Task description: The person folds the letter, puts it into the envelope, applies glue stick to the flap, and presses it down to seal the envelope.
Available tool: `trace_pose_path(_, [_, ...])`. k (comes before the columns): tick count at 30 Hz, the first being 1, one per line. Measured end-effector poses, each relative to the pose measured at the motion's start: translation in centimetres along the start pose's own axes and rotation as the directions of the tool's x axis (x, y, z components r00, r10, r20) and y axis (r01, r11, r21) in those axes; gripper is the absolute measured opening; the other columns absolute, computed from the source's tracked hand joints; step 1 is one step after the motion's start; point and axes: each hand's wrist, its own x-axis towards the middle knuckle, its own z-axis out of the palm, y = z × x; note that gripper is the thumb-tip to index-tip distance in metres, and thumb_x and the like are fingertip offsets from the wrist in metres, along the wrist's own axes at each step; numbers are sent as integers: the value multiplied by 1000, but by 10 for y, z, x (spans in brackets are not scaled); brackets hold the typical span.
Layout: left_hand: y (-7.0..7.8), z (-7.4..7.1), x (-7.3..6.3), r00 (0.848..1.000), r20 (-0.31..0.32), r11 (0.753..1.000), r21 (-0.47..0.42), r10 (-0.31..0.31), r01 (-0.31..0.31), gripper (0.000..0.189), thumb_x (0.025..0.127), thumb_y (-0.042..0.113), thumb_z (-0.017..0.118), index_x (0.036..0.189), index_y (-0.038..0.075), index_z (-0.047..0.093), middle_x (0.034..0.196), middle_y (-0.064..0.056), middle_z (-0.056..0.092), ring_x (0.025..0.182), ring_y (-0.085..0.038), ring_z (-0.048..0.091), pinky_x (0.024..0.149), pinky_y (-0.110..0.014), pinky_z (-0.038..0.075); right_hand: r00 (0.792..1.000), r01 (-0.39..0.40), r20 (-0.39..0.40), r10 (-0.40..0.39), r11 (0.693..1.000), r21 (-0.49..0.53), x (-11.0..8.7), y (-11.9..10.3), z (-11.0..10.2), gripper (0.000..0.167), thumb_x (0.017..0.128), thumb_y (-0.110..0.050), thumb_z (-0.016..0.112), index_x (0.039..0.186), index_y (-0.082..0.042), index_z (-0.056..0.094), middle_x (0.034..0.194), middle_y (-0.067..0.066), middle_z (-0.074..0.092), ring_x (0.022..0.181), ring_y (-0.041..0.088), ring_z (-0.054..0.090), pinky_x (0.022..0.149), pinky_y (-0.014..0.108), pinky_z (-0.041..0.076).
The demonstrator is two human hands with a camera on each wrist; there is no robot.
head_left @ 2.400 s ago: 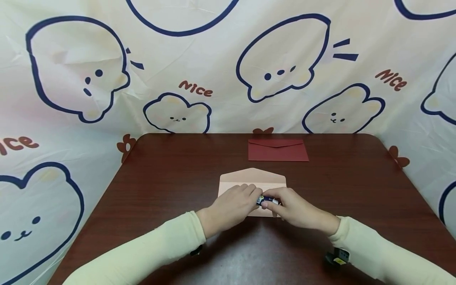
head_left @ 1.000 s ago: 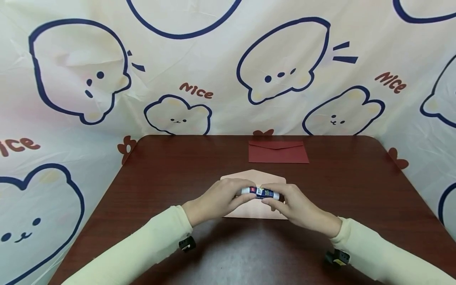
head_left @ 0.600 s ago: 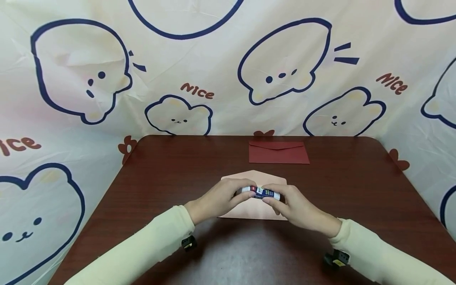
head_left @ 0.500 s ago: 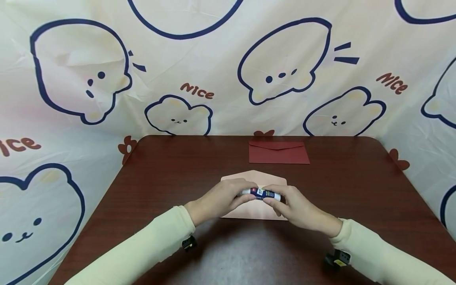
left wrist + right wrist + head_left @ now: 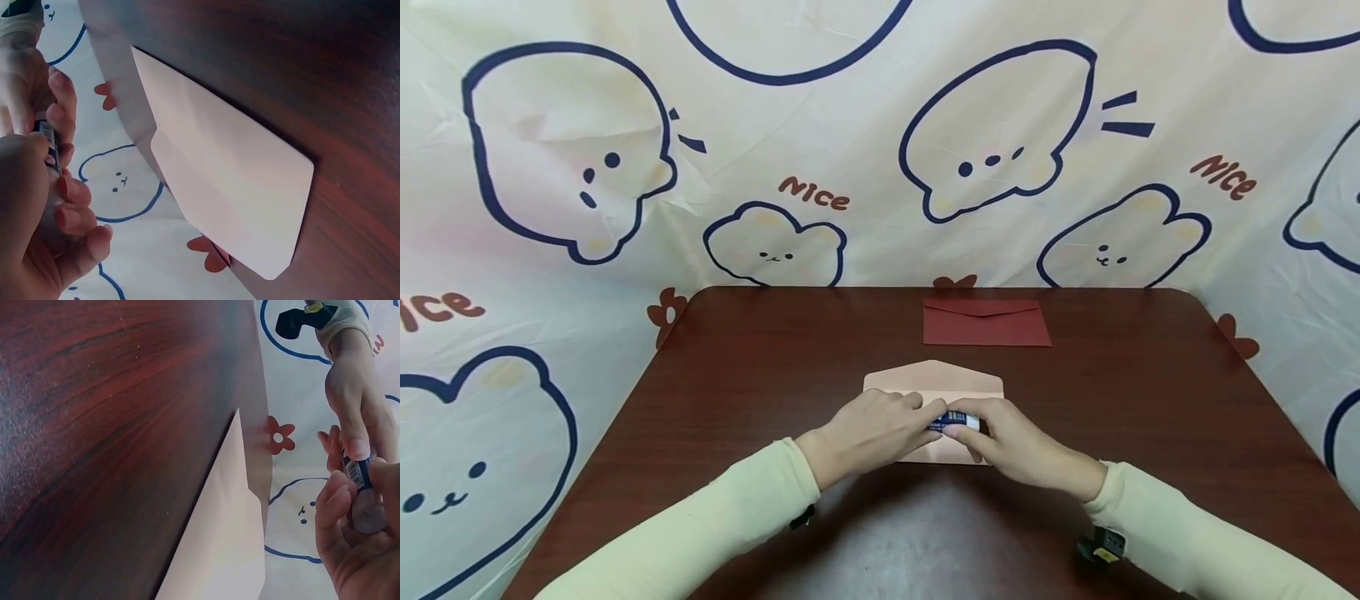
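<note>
A glue stick (image 5: 961, 419), white-ended with a dark blue label, is held between both hands above the table. My left hand (image 5: 871, 431) grips its left end and covers most of that side. The fingers of my right hand (image 5: 1018, 442) pinch the right end, leaving a white tip showing. Under the hands lies a pale pink envelope (image 5: 932, 377), its pointed flap spread open toward the far side. In the left wrist view the glue stick (image 5: 50, 145) shows a barcode between the hands, apart from the envelope (image 5: 231, 169). Whether the cap is on is hidden.
A closed dark red envelope (image 5: 987, 323) lies near the back edge of the brown table (image 5: 760, 358). A white curtain (image 5: 865, 125) with blue cartoon outlines surrounds the table at the back and sides.
My left hand has turned over and shifted right, covering more of the glue stick. Both hands and the glue stick sit slightly lower in the head view. The envelopes stay in place.
</note>
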Motion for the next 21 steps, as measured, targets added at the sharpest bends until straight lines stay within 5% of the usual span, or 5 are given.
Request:
trace_pose_path(8, [-7,-2,-3,1000,8,998,-59,23,-23,31,99,51,60,104,21,55,52,7,47,42,-7,41,40,-20,29,1000,10,7,-9,999,-42,-1,-3,2,9,100,-23,65,105,-16,68,67,-8,55,54,-3,48,50,21,46])
trace_pose_path(12, [-9,-4,-3,997,72,981,-190,-31,44,35,98,52,59,111,19,54,56,10,48,47,-5,41,44,-19,33,999,32,-27,-34,998,-56,-1,-4,3,12,98,-20,67,108,-15,70,76,-2,64,58,-2,50,53,20,48])
trace_pose_path(14, [-11,-7,-4,987,134,947,-298,-84,121,33,102,47,55,119,19,52,60,10,50,51,-3,43,48,-19,35,998,33,-44,-35,998,-47,-1,-4,2,12,98,-20,67,108,-14,70,76,0,65,59,-2,52,53,21,48])
trace_pose_path(17, [-15,-10,-5,958,218,861,-434,-188,267,27,106,33,45,128,18,48,62,10,48,52,-3,39,51,-20,36,998,-5,-69,3,1000,-23,-1,-3,0,13,99,-21,66,109,-13,70,68,0,60,55,0,51,48,22,47])
trace_pose_path(21, [-25,-15,-12,916,258,752,-524,-307,400,39,98,16,39,137,19,43,64,7,45,50,-5,35,49,-22,35,991,-79,-105,78,997,1,-2,-1,-4,18,99,-20,66,114,-10,69,63,-4,57,53,4,51,44,24,45])
